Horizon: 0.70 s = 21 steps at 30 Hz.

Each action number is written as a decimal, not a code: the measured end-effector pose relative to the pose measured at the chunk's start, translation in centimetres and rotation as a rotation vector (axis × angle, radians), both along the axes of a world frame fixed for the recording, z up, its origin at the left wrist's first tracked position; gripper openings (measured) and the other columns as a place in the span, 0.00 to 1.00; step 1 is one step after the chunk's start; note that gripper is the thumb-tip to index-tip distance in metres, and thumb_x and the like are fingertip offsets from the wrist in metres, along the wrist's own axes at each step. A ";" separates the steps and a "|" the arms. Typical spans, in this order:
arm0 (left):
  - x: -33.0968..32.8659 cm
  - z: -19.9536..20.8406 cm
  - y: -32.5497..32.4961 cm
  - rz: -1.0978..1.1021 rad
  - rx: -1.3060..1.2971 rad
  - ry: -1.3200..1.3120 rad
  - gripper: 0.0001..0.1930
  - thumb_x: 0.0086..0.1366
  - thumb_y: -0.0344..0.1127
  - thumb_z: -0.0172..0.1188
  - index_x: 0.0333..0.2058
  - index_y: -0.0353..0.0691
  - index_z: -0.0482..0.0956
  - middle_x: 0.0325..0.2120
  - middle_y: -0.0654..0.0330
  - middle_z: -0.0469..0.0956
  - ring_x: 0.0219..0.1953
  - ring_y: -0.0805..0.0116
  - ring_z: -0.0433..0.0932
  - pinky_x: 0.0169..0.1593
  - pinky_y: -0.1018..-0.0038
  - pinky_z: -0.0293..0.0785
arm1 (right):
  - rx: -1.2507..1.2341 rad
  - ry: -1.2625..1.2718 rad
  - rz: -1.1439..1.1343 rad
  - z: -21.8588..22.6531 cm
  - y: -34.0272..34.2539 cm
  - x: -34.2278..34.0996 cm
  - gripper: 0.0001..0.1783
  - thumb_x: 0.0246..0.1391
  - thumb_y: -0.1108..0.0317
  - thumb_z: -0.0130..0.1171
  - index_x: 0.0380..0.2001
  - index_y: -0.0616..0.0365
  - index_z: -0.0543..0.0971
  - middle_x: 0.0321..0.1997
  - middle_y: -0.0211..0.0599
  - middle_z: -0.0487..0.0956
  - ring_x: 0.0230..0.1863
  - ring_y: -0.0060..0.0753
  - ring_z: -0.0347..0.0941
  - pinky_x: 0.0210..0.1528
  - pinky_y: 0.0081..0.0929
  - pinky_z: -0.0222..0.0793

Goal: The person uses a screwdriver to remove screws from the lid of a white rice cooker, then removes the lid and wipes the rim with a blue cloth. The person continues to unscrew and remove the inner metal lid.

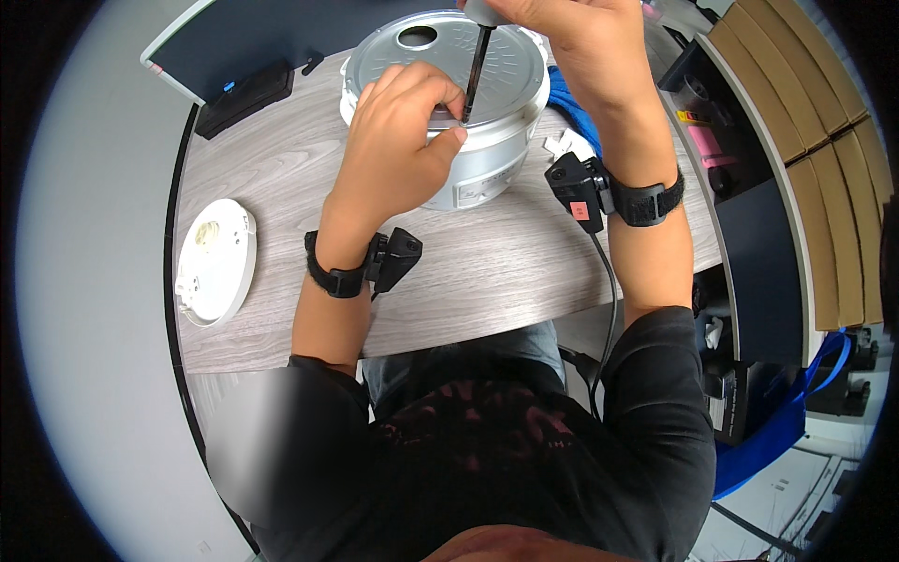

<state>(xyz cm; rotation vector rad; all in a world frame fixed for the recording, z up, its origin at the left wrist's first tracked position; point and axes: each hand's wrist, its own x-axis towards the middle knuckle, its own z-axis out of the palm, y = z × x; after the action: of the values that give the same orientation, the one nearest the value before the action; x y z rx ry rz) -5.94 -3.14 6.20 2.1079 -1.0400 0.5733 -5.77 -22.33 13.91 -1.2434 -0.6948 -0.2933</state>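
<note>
A round silver-grey appliance body (pixel 496 155), which looks like a rice cooker turned bottom up, stands on the far part of the table. Its flat grey plate (pixel 468 58) faces up, with a dark oval hole and radial slots. My right hand (pixel 595 33) is closed round the grey handle of a screwdriver (pixel 478 67), its dark shaft pointing down to the plate's near edge. Beside the tip, my left hand (pixel 398 140) rests on the appliance, thumb and index finger nearly together; whatever small thing they pinch is too small to name.
On the table's left lies a round white lid-like part (pixel 220 262). A black box (pixel 245 98) sits by the monitor (pixel 290 33) at the back left. Blue cloth (pixel 573 108) and a white piece (pixel 571 145) lie right of the appliance. Shelves with cardboard boxes (pixel 824 187) stand at right.
</note>
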 end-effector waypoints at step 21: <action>0.0 -0.1 0.1 0.000 0.000 0.018 0.10 0.52 0.27 0.69 0.32 0.42 0.79 0.36 0.63 0.79 0.42 0.60 0.75 0.48 0.65 0.65 | -0.245 -0.012 -0.144 0.3 0.0 0.3 0.26 0.59 0.77 0.67 0.59 0.64 0.73 0.42 0.33 0.82 0.42 0.21 0.80 0.43 0.18 0.77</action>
<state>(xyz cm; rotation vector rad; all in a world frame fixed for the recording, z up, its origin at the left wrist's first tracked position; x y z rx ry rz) -5.91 -3.06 6.12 2.1096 -1.0294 0.5532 -5.52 -22.30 14.25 -1.5302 -0.6667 -0.3418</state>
